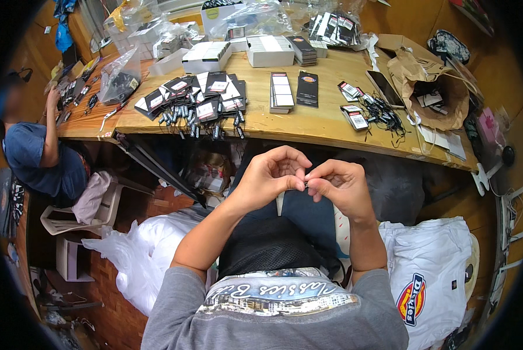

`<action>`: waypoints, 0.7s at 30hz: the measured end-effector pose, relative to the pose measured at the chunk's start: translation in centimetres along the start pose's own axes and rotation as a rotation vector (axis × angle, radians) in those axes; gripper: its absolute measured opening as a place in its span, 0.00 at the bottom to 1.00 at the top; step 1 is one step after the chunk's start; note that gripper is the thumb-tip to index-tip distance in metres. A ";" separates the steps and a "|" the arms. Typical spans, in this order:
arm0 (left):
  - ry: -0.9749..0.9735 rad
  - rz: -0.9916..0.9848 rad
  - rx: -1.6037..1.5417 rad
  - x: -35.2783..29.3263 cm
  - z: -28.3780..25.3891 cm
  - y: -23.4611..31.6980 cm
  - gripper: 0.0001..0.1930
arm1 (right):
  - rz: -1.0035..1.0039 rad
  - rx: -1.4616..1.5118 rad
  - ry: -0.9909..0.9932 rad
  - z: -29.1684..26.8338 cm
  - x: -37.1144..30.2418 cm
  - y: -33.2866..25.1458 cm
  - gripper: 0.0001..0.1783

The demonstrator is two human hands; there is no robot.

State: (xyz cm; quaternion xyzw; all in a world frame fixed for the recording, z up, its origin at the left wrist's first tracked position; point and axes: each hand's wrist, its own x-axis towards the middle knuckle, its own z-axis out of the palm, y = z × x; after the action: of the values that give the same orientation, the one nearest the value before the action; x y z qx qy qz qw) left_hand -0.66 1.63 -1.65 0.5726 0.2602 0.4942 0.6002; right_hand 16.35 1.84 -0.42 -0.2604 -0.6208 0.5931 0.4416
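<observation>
Small dark tag piece (306,184) pinched between left hand (270,175) and right hand (340,185).

A wooden table (308,119) held a heap of black tags (200,99). A brown paper bag (433,87) lay at its right end. White shirts (433,274) sat below.

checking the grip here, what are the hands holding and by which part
The left hand and right hand meet fingertip to fingertip, pinching something very small and thin between them. It is too tiny to identify, and the held part cannot be told.
</observation>
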 end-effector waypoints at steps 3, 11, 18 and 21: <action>-0.054 0.016 -0.021 -0.2 -0.4 0.0 0.14 | -0.005 -0.020 -0.022 0.1 0.1 -0.2 0.05; -0.619 -0.380 -0.465 -1.2 -1.2 -1.4 0.25 | -0.059 -0.082 -0.169 -0.1 1.5 -3.3 0.05; -0.357 -0.256 -0.019 -1.8 -2.9 0.6 0.13 | -0.199 -0.264 -0.176 -0.3 1.8 -5.7 0.06; 0.019 0.376 0.978 0.5 -6.1 4.4 0.09 | -0.191 -0.257 -0.169 -0.8 1.6 -6.6 0.08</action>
State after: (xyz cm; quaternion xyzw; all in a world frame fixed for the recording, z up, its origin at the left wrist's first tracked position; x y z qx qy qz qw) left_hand -7.13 4.03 1.32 0.8181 0.3587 0.4194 0.1614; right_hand 17.60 2.54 6.28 -0.2037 -0.7484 0.4840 0.4051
